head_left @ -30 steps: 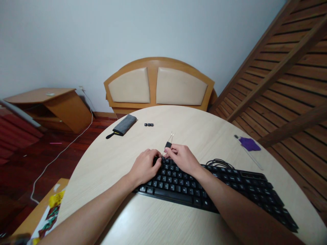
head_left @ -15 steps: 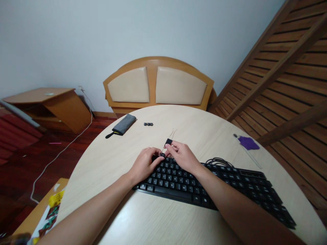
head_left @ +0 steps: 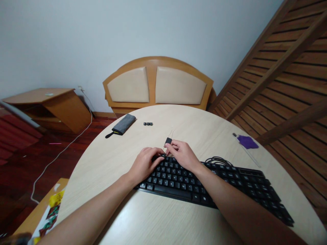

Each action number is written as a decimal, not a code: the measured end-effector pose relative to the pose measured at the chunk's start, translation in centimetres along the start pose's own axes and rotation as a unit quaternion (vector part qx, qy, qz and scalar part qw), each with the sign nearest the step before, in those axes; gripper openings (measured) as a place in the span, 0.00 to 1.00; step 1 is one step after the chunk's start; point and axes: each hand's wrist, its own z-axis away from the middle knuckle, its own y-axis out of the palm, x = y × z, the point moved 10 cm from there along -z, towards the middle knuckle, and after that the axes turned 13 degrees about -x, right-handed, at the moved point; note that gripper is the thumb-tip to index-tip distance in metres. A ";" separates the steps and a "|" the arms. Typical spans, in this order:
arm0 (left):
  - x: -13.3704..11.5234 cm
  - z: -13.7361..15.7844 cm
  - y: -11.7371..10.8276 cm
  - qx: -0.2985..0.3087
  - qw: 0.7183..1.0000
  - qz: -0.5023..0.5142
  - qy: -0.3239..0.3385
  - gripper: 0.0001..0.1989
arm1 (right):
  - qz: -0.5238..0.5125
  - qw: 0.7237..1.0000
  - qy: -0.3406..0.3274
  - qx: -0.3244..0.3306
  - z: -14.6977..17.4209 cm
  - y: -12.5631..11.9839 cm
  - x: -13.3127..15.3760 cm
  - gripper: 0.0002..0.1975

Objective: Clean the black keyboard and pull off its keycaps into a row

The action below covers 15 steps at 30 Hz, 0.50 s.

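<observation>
At the far left, a low wooden cabinet (head_left: 51, 105) stands on the red floor with a white cord (head_left: 58, 154) trailing past it. On the round table (head_left: 107, 160), a grey pouch (head_left: 122, 125) lies near the far left edge, and three small black keycaps (head_left: 148, 124) sit in a row just to its right. The left hand (head_left: 144, 163) rests on the far left corner of the black keyboard (head_left: 212, 185), fingers curled down onto the keys; whether it grips anything cannot be told. Close beside it, the right hand (head_left: 182, 154) pinches a small wire key puller (head_left: 168, 140) with a black grip between thumb and fingertips, held just over that same keyboard corner. The keyboard's cable (head_left: 217, 160) coils behind it. Farther right lies a purple brush (head_left: 247, 143). A wooden headboard (head_left: 157, 85) stands beyond the table.
</observation>
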 end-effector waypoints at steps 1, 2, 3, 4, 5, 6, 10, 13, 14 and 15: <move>-0.2 0.0 0.0 0.002 1.000 -0.007 0.007 0.07 | 0.002 1.000 -0.002 -0.001 0.0 0.0 0.1 0.16; -0.4 -0.1 0.0 0.004 1.000 -0.011 0.012 0.07 | 0.005 1.000 -0.005 -0.002 0.0 -0.1 0.2 0.16; -0.5 -0.1 -0.1 0.006 1.000 -0.012 0.015 0.08 | 0.007 1.000 -0.008 -0.003 0.0 -0.1 0.2 0.16; -0.6 -0.2 0.0 0.008 1.000 -0.012 0.019 0.08 | 0.009 1.000 -0.009 -0.004 0.0 -0.1 0.2 0.16; -0.7 -0.2 0.0 0.010 1.000 -0.008 0.023 0.07 | 0.009 1.000 -0.008 -0.002 0.0 0.0 0.2 0.17; -0.9 -0.2 0.0 0.012 1.000 -0.003 0.028 0.07 | 0.008 1.000 -0.005 0.000 0.0 0.1 0.1 0.17; -1.0 -0.2 0.1 0.013 0.999 0.012 0.036 0.06 | 0.000 1.000 0.012 0.012 0.1 0.4 -0.6 0.18; -1.1 -0.1 0.0 0.009 0.999 0.001 0.039 0.07 | -0.003 1.000 0.014 0.011 0.1 0.4 -0.7 0.18; -1.1 -0.1 0.0 0.008 0.999 -0.004 0.042 0.08 | -0.005 1.000 0.013 0.010 0.0 0.3 -0.7 0.17; -1.2 -0.1 0.0 0.006 0.999 -0.008 0.046 0.09 | -0.006 1.000 0.012 0.007 0.0 0.2 -0.6 0.17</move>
